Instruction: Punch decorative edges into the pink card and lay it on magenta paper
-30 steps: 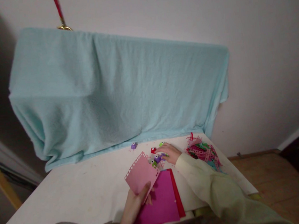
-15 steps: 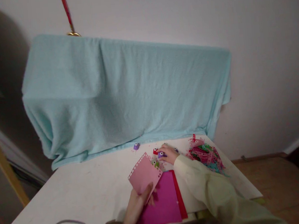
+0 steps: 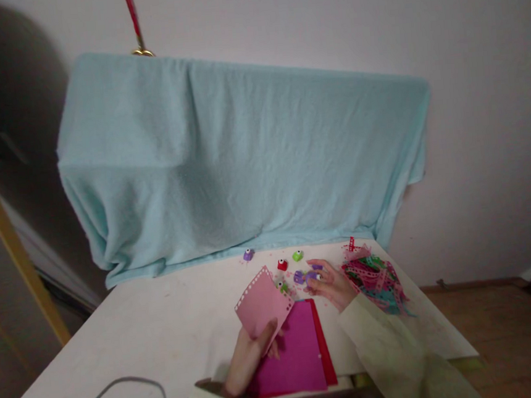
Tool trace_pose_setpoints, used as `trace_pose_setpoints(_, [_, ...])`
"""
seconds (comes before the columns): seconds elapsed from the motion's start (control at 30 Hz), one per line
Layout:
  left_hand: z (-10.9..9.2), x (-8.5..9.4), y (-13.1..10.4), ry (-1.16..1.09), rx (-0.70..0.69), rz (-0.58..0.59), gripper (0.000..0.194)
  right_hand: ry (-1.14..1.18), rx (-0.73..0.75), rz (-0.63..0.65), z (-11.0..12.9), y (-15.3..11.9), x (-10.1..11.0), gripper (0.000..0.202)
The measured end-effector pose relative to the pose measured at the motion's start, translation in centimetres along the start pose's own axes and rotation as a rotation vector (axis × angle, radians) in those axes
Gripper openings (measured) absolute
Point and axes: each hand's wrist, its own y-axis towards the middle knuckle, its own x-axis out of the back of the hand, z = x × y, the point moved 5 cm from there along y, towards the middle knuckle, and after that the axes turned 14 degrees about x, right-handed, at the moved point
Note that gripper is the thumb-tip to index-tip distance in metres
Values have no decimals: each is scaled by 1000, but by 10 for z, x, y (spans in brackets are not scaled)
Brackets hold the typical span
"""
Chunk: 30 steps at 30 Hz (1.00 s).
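Note:
My left hand (image 3: pixel 255 348) pinches a pink sheet of paper (image 3: pixel 262 307) between thumb and fingers. Punched holes run along the sheet's upper left edge, and a few more mark its right corner. My right hand (image 3: pixel 332 285) has its thumb and fingers curled around a small purple craft punch (image 3: pixel 311 276), partly hidden by the fingers. Close to it on the table lies another purple shape (image 3: pixel 298 277). A green punch (image 3: pixel 282 287) sits just behind the pink sheet. Farther back are a red punch (image 3: pixel 282 265), a second green punch (image 3: pixel 298 255) and a purple punch (image 3: pixel 248 255).
Magenta paper (image 3: pixel 297 351) over red paper (image 3: pixel 329 367) lies at the table's front. Punched colourful strips (image 3: pixel 377 279) are heaped at the right. A light blue cloth (image 3: pixel 252 150) hangs behind the white table (image 3: pixel 165 331). A grey cable (image 3: pixel 127 379) curves at front left.
My right hand has shifted right, away from the red punch, uncovering the red and rear green punches. My left hand still holds the pink sheet. The whole view has shifted slightly.

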Motion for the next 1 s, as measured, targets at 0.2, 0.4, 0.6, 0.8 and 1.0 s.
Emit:
trace_pose_setpoints(0.2, [3,1,2,10,43,-38,50,167,-122,-83,-41,-56,-10,40])
trace_pose_setpoints(0.4, [2,2,1,-14,18,-31,47,133,-119,-56,-52,-74,-20,48])
trace_pose_setpoints(0.6, [2,1,3,-46,36,-30,45,18,-86,84,-46,-72,-33,54])
trace_pose_setpoints(0.8, [0,1,2,-39,9,-35,50,-128,-72,167,-44,-63,-39,49])
trace_pose_setpoints(1.0, [-2,-3,1,10,-7,-18,53,-207,14,180,-41,-60,-41,47])
